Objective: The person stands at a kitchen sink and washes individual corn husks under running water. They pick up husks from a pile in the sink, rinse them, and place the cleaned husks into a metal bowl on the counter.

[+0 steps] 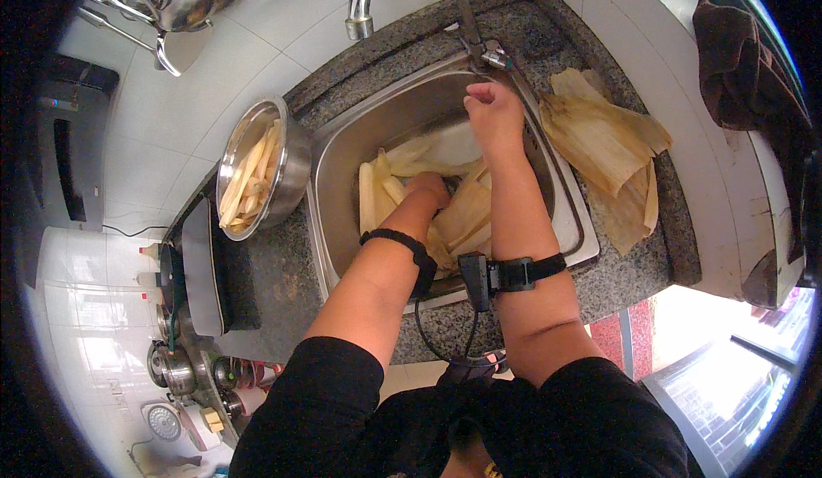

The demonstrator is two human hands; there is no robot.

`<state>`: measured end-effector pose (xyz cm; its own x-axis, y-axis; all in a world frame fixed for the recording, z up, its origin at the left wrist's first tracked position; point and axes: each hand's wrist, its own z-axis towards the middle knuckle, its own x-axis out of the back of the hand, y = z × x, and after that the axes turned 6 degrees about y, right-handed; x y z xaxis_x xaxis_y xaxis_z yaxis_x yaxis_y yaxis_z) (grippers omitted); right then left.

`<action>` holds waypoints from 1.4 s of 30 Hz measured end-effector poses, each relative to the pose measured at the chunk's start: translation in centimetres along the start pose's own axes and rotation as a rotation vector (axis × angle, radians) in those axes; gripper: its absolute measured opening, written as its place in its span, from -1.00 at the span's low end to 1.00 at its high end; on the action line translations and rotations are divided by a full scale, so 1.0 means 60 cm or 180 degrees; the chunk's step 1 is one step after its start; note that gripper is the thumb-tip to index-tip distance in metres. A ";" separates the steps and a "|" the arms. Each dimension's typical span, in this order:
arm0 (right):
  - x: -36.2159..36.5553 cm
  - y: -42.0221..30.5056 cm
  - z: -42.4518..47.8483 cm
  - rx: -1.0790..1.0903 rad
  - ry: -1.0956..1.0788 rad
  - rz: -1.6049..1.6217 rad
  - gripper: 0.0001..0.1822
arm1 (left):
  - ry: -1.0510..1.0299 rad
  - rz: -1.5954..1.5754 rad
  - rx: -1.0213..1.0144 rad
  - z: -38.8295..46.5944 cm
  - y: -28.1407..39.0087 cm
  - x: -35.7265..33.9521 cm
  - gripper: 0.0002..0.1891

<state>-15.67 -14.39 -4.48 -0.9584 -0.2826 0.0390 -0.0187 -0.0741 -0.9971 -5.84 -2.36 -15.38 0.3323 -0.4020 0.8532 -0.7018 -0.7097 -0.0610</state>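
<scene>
A stainless steel sink (334,221) lies before me with long, pale yellow husk-like leaves (462,211) in its basin. My left hand (429,188) is down among them; its fingers are mostly hidden, so a hold cannot be told. Above the basin's right side, near the base of the chrome faucet (361,22), my right hand (494,115) is raised with curled fingers, and no object shows in it. Some pale peeled stalks (366,189) lean at the basin's left. Wide brown dried leaves (603,138) rest on the counter right of the sink.
On the granite counter (282,292), left of the sink, a tilted steel bowl (292,163) holds pale strips. A dark rectangular pan (205,272) stands beside it. Steel ladles and a spatula (183,45) hang at upper left. A brown cloth (729,61) hangs at right.
</scene>
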 end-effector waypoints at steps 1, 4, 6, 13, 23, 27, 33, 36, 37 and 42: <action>0.001 0.000 0.001 -0.0006 -0.0003 -0.0022 -0.82 | 0.0021 0.0020 -0.0006 -0.005 0.003 0.004 -0.51; 0.001 0.000 0.001 -0.0007 -0.0005 -0.0024 -0.83 | 0.0063 0.0086 -0.0043 -0.002 0.002 0.001 -0.53; -0.005 0.006 0.003 0.0062 0.0000 -0.0045 -0.83 | 0.0111 0.0154 -0.0116 0.013 -0.008 -0.015 -0.55; -0.002 0.015 0.008 0.0065 0.0079 -0.0028 -0.79 | -0.0059 0.0029 -0.0159 -0.006 0.009 0.006 -0.60; -0.022 -0.006 -0.009 0.0201 -0.0051 -0.0045 -0.82 | 0.0549 0.0213 -0.0627 0.098 -0.056 -0.103 -0.70; 0.005 0.023 0.004 0.0198 0.0073 -0.0106 -0.82 | 0.0475 -0.0379 -0.0234 0.062 0.012 -0.074 -0.72; -0.010 0.030 0.012 0.0220 0.0047 -0.0142 -0.82 | 0.0237 0.0555 -0.1188 0.051 -0.018 -0.032 -0.78; -0.027 0.032 0.006 0.0263 -0.0062 -0.0066 -0.81 | -0.0310 0.0845 -0.1090 0.041 -0.077 0.055 -0.80; -0.021 0.036 0.011 0.0279 -0.0044 -0.0106 -0.81 | -0.0011 0.0267 -0.1008 0.026 -0.085 0.073 -0.81; -0.015 0.046 0.017 0.0171 0.0062 -0.0070 -0.82 | 0.1101 -0.4247 -0.0597 -0.178 -0.108 0.196 -0.77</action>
<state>-14.58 -15.29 -7.18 -0.9633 -0.2618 0.0589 -0.0249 -0.1313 -0.9910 -4.10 3.67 0.56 0.6588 0.6916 0.2963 -0.0637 -0.3411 0.9379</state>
